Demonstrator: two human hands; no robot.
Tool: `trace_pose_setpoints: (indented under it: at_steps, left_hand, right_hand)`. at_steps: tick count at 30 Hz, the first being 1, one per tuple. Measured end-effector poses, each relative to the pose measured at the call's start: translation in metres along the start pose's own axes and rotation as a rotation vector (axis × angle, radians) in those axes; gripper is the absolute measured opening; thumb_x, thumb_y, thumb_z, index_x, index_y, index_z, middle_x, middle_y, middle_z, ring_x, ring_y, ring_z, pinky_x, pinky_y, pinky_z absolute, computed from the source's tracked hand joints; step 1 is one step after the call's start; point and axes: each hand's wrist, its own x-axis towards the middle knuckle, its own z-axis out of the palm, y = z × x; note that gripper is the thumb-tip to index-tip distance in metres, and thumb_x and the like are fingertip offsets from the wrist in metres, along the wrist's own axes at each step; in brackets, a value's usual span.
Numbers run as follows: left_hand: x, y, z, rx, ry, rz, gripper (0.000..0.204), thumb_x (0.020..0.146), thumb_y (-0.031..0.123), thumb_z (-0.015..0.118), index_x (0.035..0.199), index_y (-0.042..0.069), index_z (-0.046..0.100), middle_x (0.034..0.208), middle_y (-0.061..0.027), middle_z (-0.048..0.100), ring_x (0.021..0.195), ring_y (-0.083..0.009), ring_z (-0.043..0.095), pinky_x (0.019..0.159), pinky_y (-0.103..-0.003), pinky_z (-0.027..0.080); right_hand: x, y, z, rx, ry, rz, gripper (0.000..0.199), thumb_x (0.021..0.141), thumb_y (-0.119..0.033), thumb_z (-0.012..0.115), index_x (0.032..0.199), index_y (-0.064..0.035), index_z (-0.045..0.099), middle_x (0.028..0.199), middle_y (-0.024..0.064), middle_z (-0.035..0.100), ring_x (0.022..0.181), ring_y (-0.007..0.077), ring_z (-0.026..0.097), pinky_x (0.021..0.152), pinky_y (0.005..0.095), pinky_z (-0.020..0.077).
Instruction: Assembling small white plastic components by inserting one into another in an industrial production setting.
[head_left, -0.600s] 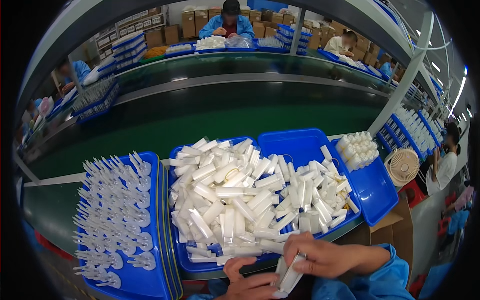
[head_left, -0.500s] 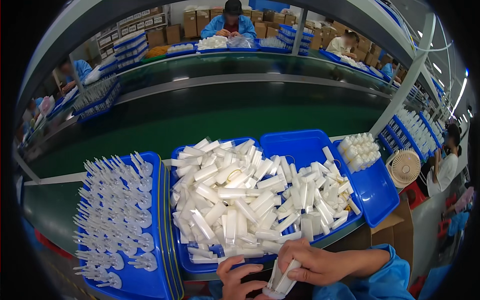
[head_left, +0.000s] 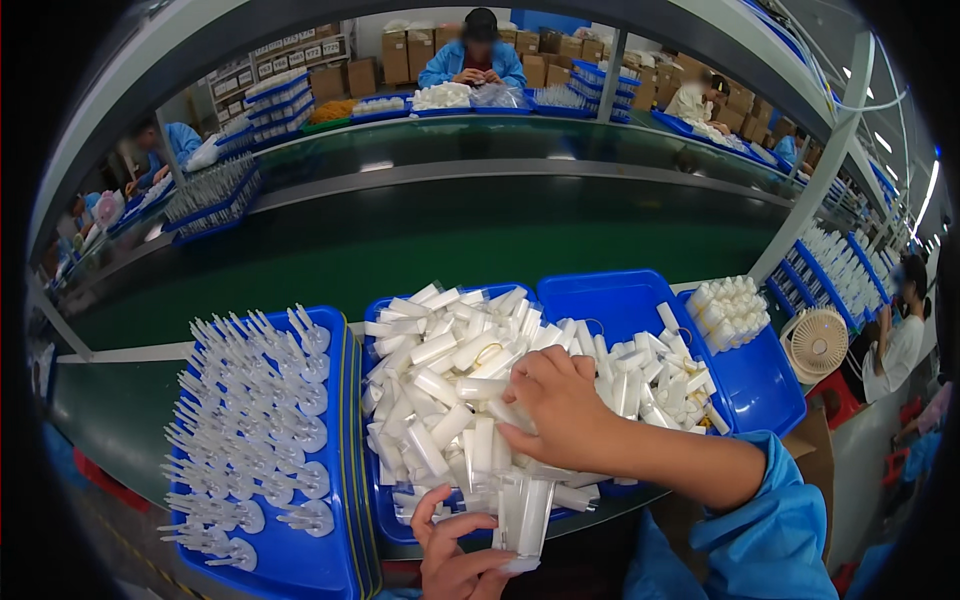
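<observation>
My left hand [head_left: 462,555] is at the bottom centre, its thumb and fingers closed on the lower end of a white piece in a clear plastic sleeve [head_left: 530,515]. That piece stands tilted at the near edge of the pile. My right hand [head_left: 562,412] is over the heap of white wrapped pieces [head_left: 430,350], fingers curled and apart from the thumb, with pieces between and under them. Whether it grips one is hidden. The heap lies in a blue tray [head_left: 375,508] and spills toward a second blue tray [head_left: 600,290] on its right.
At left, a stack of blue trays [head_left: 345,480] bears rows of white round-based parts with upright prongs [head_left: 250,420]. White bottle-like parts [head_left: 728,312] stand in a blue tray [head_left: 765,390] at right, near a beige fan [head_left: 815,340]. Beyond runs a green conveyor belt [head_left: 450,230]; other people work across it.
My right hand has left the piece in my left hand and moved up and forward onto the heap. My left hand still holds its piece, now more upright. The whole view has shifted slightly.
</observation>
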Motion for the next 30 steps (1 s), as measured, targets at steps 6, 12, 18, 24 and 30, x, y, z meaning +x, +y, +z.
trace_pose_setpoints:
  at_steps: [6,12,18,24,30]
  left_hand:
    - [0.001,0.000,0.000,-0.097,-0.036,0.011,0.012,0.072,0.021,0.070,0.076,0.010,0.065,0.086,-0.0095,0.056,0.097,-0.0342,0.045,0.093,-0.051,0.028]
    - [0.006,0.005,0.005,-0.033,-0.108,0.040,0.013,0.062,0.018,0.075,0.071,0.013,0.068,0.086,-0.0055,0.059,0.103,-0.0365,0.045,0.091,-0.051,0.029]
    - [0.012,0.010,0.008,0.060,-0.197,0.081,0.011,0.061,0.020,0.075,0.070,0.016,0.069,0.089,-0.0022,0.060,0.109,-0.0373,0.044,0.092,-0.052,0.026]
    - [0.013,0.013,0.009,0.105,-0.234,0.073,0.010,0.062,0.022,0.073,0.071,0.018,0.070,0.089,-0.0011,0.061,0.110,-0.0374,0.044,0.094,-0.052,0.024]
    - [0.013,0.013,0.009,0.127,-0.247,0.067,0.009,0.064,0.023,0.073,0.070,0.018,0.069,0.090,-0.0005,0.062,0.111,-0.0369,0.045,0.095,-0.052,0.022]
  right_hand:
    - [-0.005,0.002,-0.027,0.567,-0.085,0.155,0.026,0.082,-0.019,0.062,0.103,-0.0053,0.056,0.067,0.0089,0.055,0.063,0.0240,0.054,0.067,0.0300,0.0416]
    - [-0.032,0.006,-0.043,1.102,-0.226,0.385,0.033,0.084,-0.015,0.063,0.113,-0.0044,0.053,0.085,0.0011,0.053,0.068,0.0083,0.049,0.056,0.0220,0.0387]
    - [-0.039,-0.001,-0.047,1.643,-0.293,0.642,0.040,0.083,-0.014,0.064,0.119,-0.0034,0.049,0.092,0.0007,0.051,0.073,0.0017,0.046,0.055,0.0133,0.0332]
    - [-0.037,-0.003,-0.049,1.647,-0.300,0.667,0.044,0.083,-0.015,0.064,0.122,-0.0039,0.045,0.094,0.0012,0.052,0.073,0.0027,0.047,0.056,0.0141,0.0341]
    - [-0.041,0.006,-0.047,1.738,-0.389,0.714,0.039,0.084,-0.013,0.063,0.118,-0.0025,0.046,0.091,0.0022,0.056,0.076,0.0060,0.055,0.061,0.0174,0.0414]
